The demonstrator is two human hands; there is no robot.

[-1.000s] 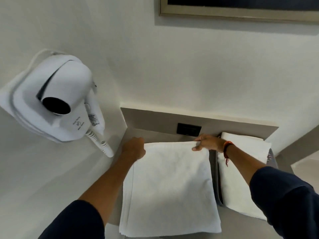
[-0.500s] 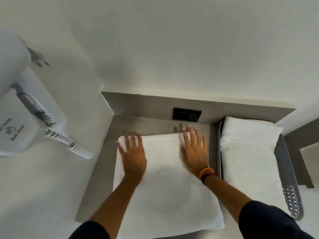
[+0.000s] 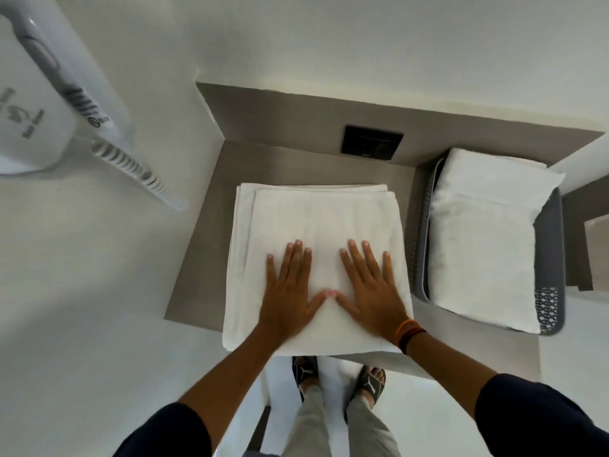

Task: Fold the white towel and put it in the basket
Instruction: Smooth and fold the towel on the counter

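Note:
A white towel (image 3: 316, 219) lies folded into a layered square on the grey counter (image 3: 211, 232). My left hand (image 3: 290, 291) and my right hand (image 3: 370, 288) press flat on its near half, fingers spread and thumbs almost touching. Neither hand grips anything. To the right stands a grey perforated basket (image 3: 548, 258). A folded white towel (image 3: 484, 245) fills it.
A white wall-mounted hair dryer (image 3: 43, 103) with a coiled cord (image 3: 138, 173) hangs at the left. A black wall socket (image 3: 372, 141) sits behind the towel. The counter's front edge is just past the towel's near edge, with my feet below.
Both hands slid from the towel's far edge toward me over its surface and closer together. The camera tilted further down.

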